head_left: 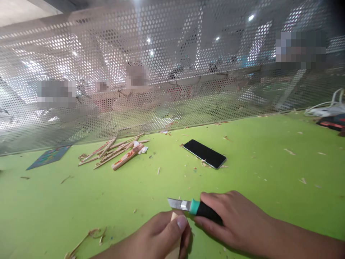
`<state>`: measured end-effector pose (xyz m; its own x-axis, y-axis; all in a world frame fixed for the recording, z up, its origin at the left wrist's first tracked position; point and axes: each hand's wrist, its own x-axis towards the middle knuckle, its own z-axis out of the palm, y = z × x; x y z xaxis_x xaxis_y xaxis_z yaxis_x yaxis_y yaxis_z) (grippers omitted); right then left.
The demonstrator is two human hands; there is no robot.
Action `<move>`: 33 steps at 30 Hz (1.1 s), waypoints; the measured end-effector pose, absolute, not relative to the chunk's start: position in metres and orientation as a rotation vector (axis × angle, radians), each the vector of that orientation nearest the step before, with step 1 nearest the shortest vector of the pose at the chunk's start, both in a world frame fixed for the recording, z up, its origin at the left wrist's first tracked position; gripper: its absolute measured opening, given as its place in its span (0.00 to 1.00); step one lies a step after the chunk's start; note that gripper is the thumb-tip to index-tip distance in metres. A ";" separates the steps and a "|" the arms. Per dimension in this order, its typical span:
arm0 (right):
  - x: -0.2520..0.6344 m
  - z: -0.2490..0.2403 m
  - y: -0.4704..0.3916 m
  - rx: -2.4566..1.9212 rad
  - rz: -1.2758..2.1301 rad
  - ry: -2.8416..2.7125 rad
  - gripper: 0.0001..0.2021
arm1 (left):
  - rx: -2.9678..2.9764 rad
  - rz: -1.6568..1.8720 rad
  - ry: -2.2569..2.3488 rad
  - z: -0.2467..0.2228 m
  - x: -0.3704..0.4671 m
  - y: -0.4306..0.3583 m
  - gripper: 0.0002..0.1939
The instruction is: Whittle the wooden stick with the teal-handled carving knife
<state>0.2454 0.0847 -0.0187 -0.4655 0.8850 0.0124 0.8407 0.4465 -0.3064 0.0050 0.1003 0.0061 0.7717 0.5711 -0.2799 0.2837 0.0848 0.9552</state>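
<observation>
My right hand (pixel 231 219) is closed around the black and green handle of a utility knife (pixel 194 206). Its bare metal blade points left, just above my left hand. Wrapped round a pale strip of wood (pixel 174 251), my left hand (pixel 161 232) has its thumb pressed along the wood near the upper end. The lower part of the wood runs out of the bottom of the view. Blade and wood appear close together but apart.
Thin wood sticks (pixel 113 151) and a stained wood block (pixel 128 157) lie at the back left. A smartphone (pixel 205 154) rests on the green table (pixel 258 172) among shavings. A perforated metal screen (pixel 161 104) closes off the back. White cable (pixel 329 107) is at far right.
</observation>
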 end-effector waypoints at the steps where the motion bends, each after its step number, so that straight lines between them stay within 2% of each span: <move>1: 0.245 -0.019 0.085 -1.517 0.386 -2.522 0.15 | 1.507 0.244 0.726 0.006 0.005 0.100 0.33; 33: 0.245 -0.016 0.085 -1.518 0.388 -2.535 0.15 | 1.523 0.249 0.754 0.008 0.005 0.100 0.33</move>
